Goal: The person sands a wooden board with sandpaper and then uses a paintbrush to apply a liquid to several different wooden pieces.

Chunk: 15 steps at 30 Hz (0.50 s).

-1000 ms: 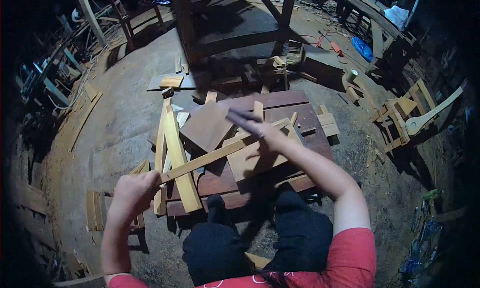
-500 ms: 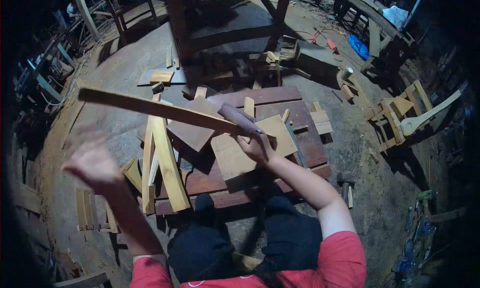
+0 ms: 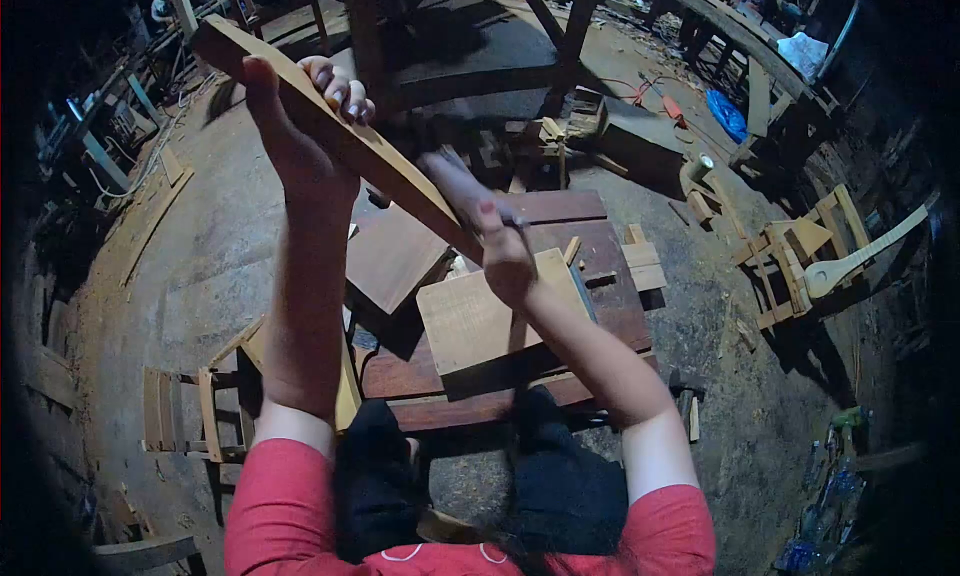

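Wooden strip up in the air, both hands on it!

Nearest of all, two red sleeves [image 3: 280,496] reach forward on either side of knees in dark trousers [image 3: 565,486]. And here's the left hand [image 3: 298,158], high up: thumb along the near side of the wooden strip [image 3: 385,174], fingers curled over the other edge, pinching it close to its upper end. Down at the lower end, the right hand [image 3: 508,264] is closed, thumb up, with a dark, rounded tool [image 3: 462,188] right at it, badly blurred; how the fingers divide between tool and strip, I can't tell. The strip itself slants from upper left down to the right hand, raised over the bench.

Below, the low reddish-brown bench [image 3: 625,321] carries a pale, squarish wood block [image 3: 490,311], and just left of that lies a browner board [image 3: 393,261]. Off the left side, a small slatted wooden piece [image 3: 165,408] is down on the floor [image 3: 215,306].

Further out on the right, a wooden frame [image 3: 790,256] has a pale, long-necked piece [image 3: 868,238] leaning across it. Beyond, a short cylinder [image 3: 697,168], then a blue bundle [image 3: 727,114], and straight ahead, a big dark wooden structure [image 3: 470,81] in shadow.
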{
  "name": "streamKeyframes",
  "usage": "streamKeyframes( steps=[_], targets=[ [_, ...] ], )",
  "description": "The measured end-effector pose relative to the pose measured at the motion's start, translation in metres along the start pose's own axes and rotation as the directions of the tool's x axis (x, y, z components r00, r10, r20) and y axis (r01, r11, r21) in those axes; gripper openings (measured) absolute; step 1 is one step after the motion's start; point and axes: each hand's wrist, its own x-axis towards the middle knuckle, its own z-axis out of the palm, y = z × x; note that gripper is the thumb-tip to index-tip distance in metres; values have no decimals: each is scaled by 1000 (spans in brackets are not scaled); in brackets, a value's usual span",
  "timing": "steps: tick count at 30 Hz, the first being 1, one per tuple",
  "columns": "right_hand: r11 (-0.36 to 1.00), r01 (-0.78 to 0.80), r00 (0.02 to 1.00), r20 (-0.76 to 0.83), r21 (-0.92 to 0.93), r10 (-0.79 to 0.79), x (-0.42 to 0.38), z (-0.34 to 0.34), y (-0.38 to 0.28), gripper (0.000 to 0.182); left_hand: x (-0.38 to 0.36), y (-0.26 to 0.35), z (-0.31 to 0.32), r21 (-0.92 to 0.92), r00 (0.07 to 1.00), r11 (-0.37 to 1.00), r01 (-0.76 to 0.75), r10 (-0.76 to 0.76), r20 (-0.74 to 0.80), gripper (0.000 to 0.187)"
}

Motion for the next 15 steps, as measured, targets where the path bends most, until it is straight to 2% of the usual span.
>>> streamKeyframes(
  steps=[2, 3, 5, 7, 9, 11, 12, 13, 14, 15],
  targets=[
    [997, 1, 1000, 8, 72, -2, 11, 14, -29, 38, -1, 0, 2, -81, 988, 997, -7, 20, 152, 62],
    [990, 15, 1000, 21, 142, -19, 15, 22, -33, 36, -3, 1, 1, -81, 989, 997, -2, 15, 150, 62],
    [994, 32, 999, -12, 109, -31, 8, 26, -23, 30, -8, 5, -4, -221, 967, 975, 33, 25, 254, 63],
    [924, 287, 946, -75, -253, -315, -15, 26, 2, 22, -12, 9, -21, -342, 930, 933, 112, 23, 367, 65],
    [979, 21, 978, -197, -203, -62, -55, 21, 57, 21, -19, 14, -36, -305, 935, 950, 72, 43, 352, 64],
    [963, -239, 922, -341, -120, 186, -93, 4, 112, 27, -27, 21, -49, -309, 945, 945, 112, -5, 328, 56],
    [866, -443, 864, -368, -232, 344, -109, -14, 139, 29, -30, 22, -58, -317, 941, 941, 117, -4, 337, 55],
    [714, -619, 773, -415, -329, 479, -120, -28, 154, 32, -31, 22, -66, -327, 938, 937, 122, -1, 347, 55],
    [709, -624, 768, -428, -329, 477, -119, -31, 155, 32, -32, 22, -73, -335, 935, 933, 131, -4, 355, 55],
    [647, -632, 771, -428, -425, 472, -112, -33, 156, 34, -33, 21, -79, -332, 934, 935, 123, 5, 358, 57]
  ],
)
